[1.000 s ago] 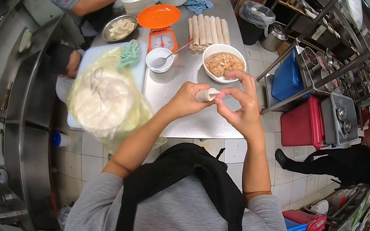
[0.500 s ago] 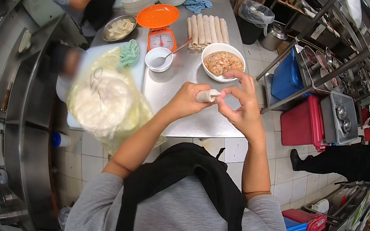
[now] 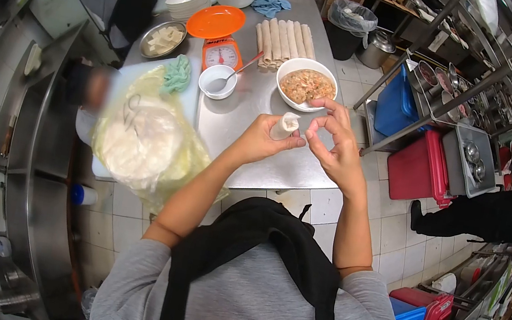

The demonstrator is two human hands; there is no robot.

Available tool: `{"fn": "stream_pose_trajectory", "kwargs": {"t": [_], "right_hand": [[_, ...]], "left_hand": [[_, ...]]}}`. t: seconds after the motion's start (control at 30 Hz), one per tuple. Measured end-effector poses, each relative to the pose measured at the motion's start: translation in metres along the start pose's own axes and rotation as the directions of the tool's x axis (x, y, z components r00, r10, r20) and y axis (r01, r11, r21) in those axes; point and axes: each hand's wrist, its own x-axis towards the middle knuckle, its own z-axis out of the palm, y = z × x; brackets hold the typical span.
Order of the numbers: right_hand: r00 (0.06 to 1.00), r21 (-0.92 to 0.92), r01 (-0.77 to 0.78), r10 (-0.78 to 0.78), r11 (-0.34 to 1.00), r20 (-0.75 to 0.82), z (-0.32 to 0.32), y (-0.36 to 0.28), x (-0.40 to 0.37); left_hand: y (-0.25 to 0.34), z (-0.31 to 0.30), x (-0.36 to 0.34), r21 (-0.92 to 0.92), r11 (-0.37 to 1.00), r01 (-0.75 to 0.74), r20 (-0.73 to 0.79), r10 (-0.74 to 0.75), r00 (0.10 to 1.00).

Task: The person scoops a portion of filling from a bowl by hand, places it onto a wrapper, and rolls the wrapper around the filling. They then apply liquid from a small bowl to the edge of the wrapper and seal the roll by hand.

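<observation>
My left hand [image 3: 260,139] is closed around a pale spring roll [image 3: 287,125], one end of it tilted up toward me. Just to the right, my right hand [image 3: 336,144] hovers apart from the roll, its fingers bent and spread with nothing seen in them. Beyond my hands stands a white bowl [image 3: 279,77] of chunky orange-flecked filling [image 3: 307,87]. Several finished rolls [image 3: 285,40] lie side by side behind it. To the left is a small white bowl [image 3: 208,91] with a spoon [image 3: 243,67] in it.
A plastic bag of white wrappers [image 3: 142,143] lies on a white board [image 3: 102,167] at left, near a green cloth [image 3: 177,75]. An orange scale [image 3: 222,55] and orange plate [image 3: 215,22] stand behind. Co-workers are at far left and right.
My left hand has turned the spring roll from lying sideways to more upright, its end now facing up. My right fingers have come away from its tip.
</observation>
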Motion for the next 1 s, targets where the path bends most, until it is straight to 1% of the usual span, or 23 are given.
{"fn": "stream_pose_trajectory", "kwargs": {"t": [0.03, 0.07, 0.13, 0.17, 0.23, 0.27, 0.33, 0.37, 0.43, 0.47, 0.53, 0.57, 0.63, 0.73, 0.87, 0.93, 0.97, 1.0], "right_hand": [[1.000, 0.000, 0.004, -0.004, 1.000, -0.002, 0.000, 0.001, 0.000], [1.000, 0.000, 0.004, -0.004, 1.000, -0.003, 0.000, 0.000, 0.000], [1.000, 0.002, -0.006, 0.006, 1.000, -0.006, -0.002, -0.003, 0.000], [1.000, 0.002, -0.006, 0.006, 1.000, -0.007, -0.003, -0.004, 0.001], [1.000, -0.002, 0.013, -0.013, 1.000, -0.021, -0.005, -0.009, 0.002], [1.000, -0.002, 0.013, -0.013, 1.000, -0.022, -0.007, -0.011, 0.004], [0.992, -0.164, 0.100, -0.111, 0.981, -0.060, -0.013, -0.017, 0.009], [0.992, -0.164, 0.100, -0.111, 0.981, -0.060, -0.015, -0.022, 0.012], [0.964, -0.357, 0.247, -0.266, 0.901, -0.004, -0.019, -0.034, 0.019], [0.964, -0.357, 0.247, -0.266, 0.901, -0.005, -0.019, -0.037, 0.022], [0.926, -0.500, 0.370, -0.355, 0.783, 0.128, -0.017, -0.041, 0.026], [0.926, -0.501, 0.370, -0.356, 0.783, 0.128, -0.016, -0.041, 0.029], [0.907, -0.554, 0.414, -0.380, 0.722, 0.182, -0.015, -0.039, 0.034], [0.890, -0.575, 0.450, -0.394, 0.683, 0.229, -0.016, -0.033, 0.038], [0.887, -0.573, 0.456, -0.398, 0.681, 0.233, -0.014, -0.032, 0.040], [0.903, -0.519, 0.427, -0.376, 0.741, 0.206, -0.011, -0.028, 0.040], [0.903, -0.519, 0.427, -0.377, 0.740, 0.206, -0.011, -0.026, 0.041], [0.919, -0.438, 0.394, -0.339, 0.808, 0.201, -0.013, -0.024, 0.041]], "left_hand": [[0.000, -0.001, 0.000, -0.044, 0.998, 0.034, 0.019, -0.033, 0.999], [0.001, -0.002, -0.001, -0.044, 0.998, 0.034, 0.020, -0.033, 0.999], [0.006, -0.004, -0.001, -0.188, 0.972, 0.143, 0.104, -0.126, 0.987], [0.007, -0.005, -0.002, -0.187, 0.972, 0.143, 0.105, -0.125, 0.987], [0.009, -0.007, -0.002, -0.278, 0.934, 0.225, 0.171, -0.182, 0.968], [0.010, -0.007, -0.003, -0.277, 0.934, 0.225, 0.172, -0.182, 0.968], [0.011, -0.008, -0.003, -0.283, 0.928, 0.242, 0.179, -0.197, 0.964], [0.010, -0.008, -0.003, -0.283, 0.928, 0.242, 0.179, -0.197, 0.964], [0.009, -0.009, -0.003, -0.216, 0.948, 0.233, 0.150, -0.203, 0.967], [0.010, -0.009, -0.003, -0.215, 0.948, 0.233, 0.151, -0.203, 0.967], [0.011, -0.008, -0.002, -0.168, 0.955, 0.244, 0.124, -0.225, 0.966], [0.011, -0.008, -0.002, -0.167, 0.955, 0.243, 0.125, -0.224, 0.967], [0.011, -0.009, -0.002, -0.144, 0.951, 0.273, 0.140, -0.254, 0.957], [0.008, -0.010, -0.002, -0.144, 0.946, 0.289, 0.151, -0.267, 0.952], [0.009, -0.011, -0.004, -0.147, 0.948, 0.282, 0.139, -0.262, 0.955], [0.010, -0.013, -0.004, -0.164, 0.940, 0.298, 0.145, -0.276, 0.950], [0.010, -0.013, -0.005, -0.164, 0.940, 0.298, 0.144, -0.276, 0.950], [0.010, -0.013, -0.005, -0.187, 0.934, 0.305, 0.145, -0.281, 0.949]]}}
